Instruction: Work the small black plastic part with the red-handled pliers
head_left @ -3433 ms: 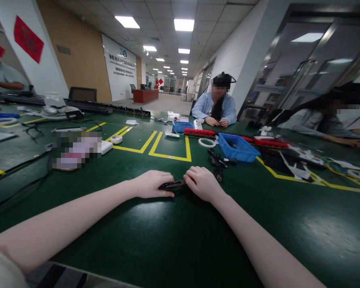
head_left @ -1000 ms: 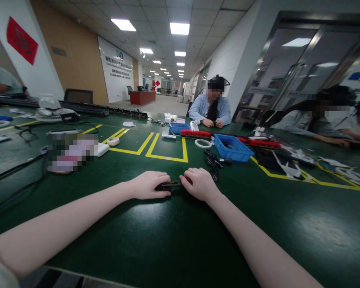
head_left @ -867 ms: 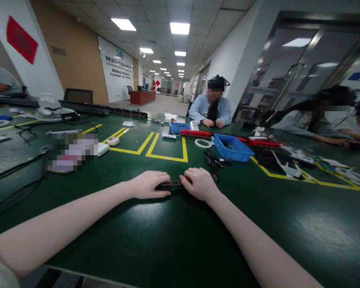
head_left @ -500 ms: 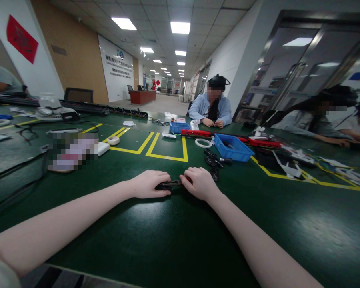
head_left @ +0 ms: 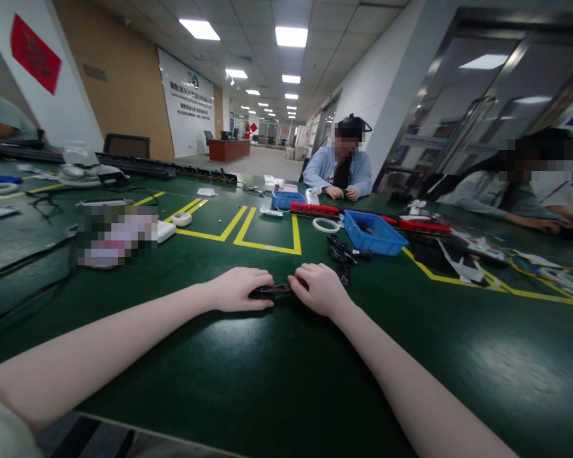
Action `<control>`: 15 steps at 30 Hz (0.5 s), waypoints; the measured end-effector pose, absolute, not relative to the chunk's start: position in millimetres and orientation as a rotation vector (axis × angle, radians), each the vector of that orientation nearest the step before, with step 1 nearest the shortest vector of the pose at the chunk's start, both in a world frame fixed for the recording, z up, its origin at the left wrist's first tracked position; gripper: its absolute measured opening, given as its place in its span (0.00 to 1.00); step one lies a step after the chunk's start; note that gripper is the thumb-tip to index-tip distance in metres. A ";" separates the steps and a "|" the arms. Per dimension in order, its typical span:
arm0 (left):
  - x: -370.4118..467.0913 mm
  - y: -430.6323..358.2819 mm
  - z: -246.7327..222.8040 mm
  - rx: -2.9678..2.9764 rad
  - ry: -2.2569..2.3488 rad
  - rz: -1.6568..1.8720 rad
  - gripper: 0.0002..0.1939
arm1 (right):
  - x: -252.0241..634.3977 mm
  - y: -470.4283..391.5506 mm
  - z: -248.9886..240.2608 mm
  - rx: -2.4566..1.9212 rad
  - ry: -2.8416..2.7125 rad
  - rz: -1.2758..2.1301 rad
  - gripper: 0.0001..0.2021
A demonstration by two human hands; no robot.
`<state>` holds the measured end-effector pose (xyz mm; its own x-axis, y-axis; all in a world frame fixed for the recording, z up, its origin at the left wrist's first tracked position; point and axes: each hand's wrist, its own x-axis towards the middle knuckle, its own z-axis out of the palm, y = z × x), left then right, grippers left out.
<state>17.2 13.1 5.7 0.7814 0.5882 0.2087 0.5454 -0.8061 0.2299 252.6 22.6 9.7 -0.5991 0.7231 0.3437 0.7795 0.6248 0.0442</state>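
A pair of pliers (head_left: 281,289) lies level between my two hands, just above the green table, its grey metal jaws showing. My right hand (head_left: 319,289) is closed at the right end of the pliers, with its fingers curled over them; the handles are mostly hidden. My left hand (head_left: 243,289) is closed around a small black part (head_left: 258,292) at the jaws' left end. Fingers cover most of that part, so its kind does not show. Just beyond my right hand lies a bundle of black cables (head_left: 341,251).
A blue bin (head_left: 375,235) stands at the right, with a white tape ring (head_left: 326,225) beside it. At the left are a phone (head_left: 114,242), a white box (head_left: 165,231) and a tape roll (head_left: 182,219). A co-worker (head_left: 339,168) sits across the table (head_left: 248,381); others sit at the sides.
The view has shifted slightly. Both hands keep the same hold on the pliers and the black part, with hardly any movement.
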 end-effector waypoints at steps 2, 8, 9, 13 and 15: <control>17.0 13.1 5.9 2.811 0.897 0.408 0.12 | 252.4 22.8 9.2 -1.210 -2.554 -0.279 0.17; 16.1 14.6 4.0 2.816 0.882 0.422 0.11 | 250.8 22.4 8.1 -1.199 -2.543 -0.299 0.18; 16.0 14.9 3.3 2.814 0.882 0.429 0.11 | 250.6 22.3 7.9 -1.199 -2.539 -0.303 0.18; 15.5 15.4 2.4 2.804 0.874 0.446 0.11 | 250.2 22.8 7.1 -1.205 -2.522 -0.322 0.19; 15.2 15.1 3.1 2.801 0.874 0.443 0.11 | 250.7 23.2 7.2 -1.208 -2.515 -0.331 0.18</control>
